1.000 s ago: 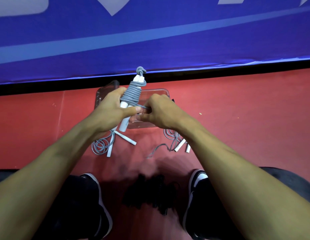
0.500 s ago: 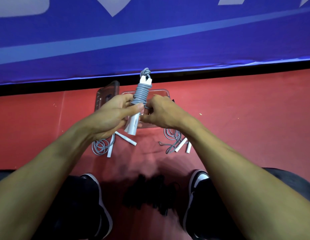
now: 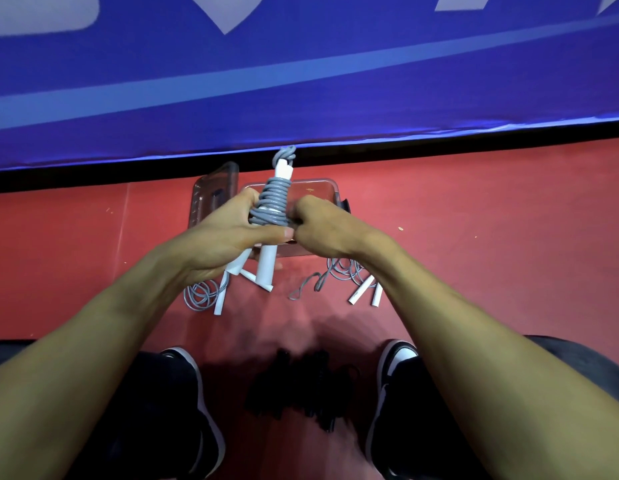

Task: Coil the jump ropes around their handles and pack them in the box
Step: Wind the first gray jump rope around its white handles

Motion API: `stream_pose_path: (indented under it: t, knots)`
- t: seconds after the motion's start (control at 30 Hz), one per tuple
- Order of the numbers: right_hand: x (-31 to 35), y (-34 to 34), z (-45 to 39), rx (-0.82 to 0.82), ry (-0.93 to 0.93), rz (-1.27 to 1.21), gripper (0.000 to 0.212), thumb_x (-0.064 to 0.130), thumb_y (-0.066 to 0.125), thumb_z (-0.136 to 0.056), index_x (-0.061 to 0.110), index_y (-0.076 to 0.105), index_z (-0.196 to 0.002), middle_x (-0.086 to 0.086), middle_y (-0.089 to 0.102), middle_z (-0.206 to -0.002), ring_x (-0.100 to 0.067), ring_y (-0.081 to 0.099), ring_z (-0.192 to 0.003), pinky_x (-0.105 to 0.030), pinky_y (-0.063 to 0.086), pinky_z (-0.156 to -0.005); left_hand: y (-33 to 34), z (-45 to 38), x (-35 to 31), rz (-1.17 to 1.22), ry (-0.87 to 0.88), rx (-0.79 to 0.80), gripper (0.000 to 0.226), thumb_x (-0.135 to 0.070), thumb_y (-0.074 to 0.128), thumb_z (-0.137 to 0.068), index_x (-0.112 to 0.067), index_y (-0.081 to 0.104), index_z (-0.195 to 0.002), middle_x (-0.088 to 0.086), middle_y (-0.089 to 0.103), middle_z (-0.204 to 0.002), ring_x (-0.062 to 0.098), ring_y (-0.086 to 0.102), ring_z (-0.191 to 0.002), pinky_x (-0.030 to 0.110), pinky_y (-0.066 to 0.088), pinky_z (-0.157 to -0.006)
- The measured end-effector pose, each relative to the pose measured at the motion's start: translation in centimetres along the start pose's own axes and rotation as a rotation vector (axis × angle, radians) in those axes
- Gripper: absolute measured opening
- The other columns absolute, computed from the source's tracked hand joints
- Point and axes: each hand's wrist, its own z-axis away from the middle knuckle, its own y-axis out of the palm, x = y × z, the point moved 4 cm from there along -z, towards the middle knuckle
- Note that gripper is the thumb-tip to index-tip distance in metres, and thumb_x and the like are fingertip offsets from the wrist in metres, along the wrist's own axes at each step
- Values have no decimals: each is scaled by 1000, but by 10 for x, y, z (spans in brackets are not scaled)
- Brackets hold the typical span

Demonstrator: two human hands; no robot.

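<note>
While a blue banner (image 3: 301, 81) fills the background above the red floor (image 3: 474, 237), a clear box (image 3: 321, 188) lies on the floor behind both hands. The left hand (image 3: 225, 240) grips the white handles (image 3: 266, 268), with the grey rope (image 3: 271, 204) coiled around them. The right hand (image 3: 321, 226) pinches the coil's lower end. Two loose ropes (image 3: 204, 294) (image 3: 349, 275) lie on the floor below.

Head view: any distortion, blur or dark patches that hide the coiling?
Head view: wide-angle bending curves the blue banner edge; the coiled jump rope between left hand and right hand is sharp; the dark heap between the shoes is shadowed and blurred, unreadable.
</note>
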Motion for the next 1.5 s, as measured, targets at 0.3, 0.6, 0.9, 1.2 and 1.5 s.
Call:
stream_pose_path:
  t: [0.3,0.6,0.9,1.2,1.5]
  knots:
    - [-4,-6,1,-128,64,-17,31,20,55,-89,11,50,-60,-6,52,-61,-32,50,-68,-34,32,-53,-7,1,-1,51,68,-95,43,-5,78,-70,-1,63,-110,19,67,-96,29,68,-83,40,63,-76]
    - [-5,-3,-5,-130,36,-468,22,25,61,-91,14,60,-72,7,50,-65,-8,40,-59,-30,33,-62,-15,0,-6,217,101,-203,33,1,72,-84,-11,57,-110,7,70,-96,19,70,-86,30,57,-78]
    - [-11,-4,-6,-187,55,-484,39,14,45,-99,19,60,-64,1,57,-66,-17,44,-64,-33,36,-63,-21,1,-4,-35,103,-232,19,5,71,-86,-7,63,-99,3,73,-83,10,67,-64,29,55,-68]
    - [-10,-7,0,-237,-29,-315,22,15,75,-89,16,59,-73,0,68,-66,-19,69,-63,-45,59,-71,-30,-2,2,-78,81,-270,19,3,72,-87,-2,64,-104,-2,72,-77,13,68,-68,34,59,-75]
    - [9,0,8,-100,-151,-210,40,14,77,-81,18,44,-59,-5,64,-65,-15,57,-60,-32,48,-61,-45,1,-8,-125,115,-401,20,2,74,-86,-13,60,-88,7,66,-79,13,62,-63,37,56,-73]
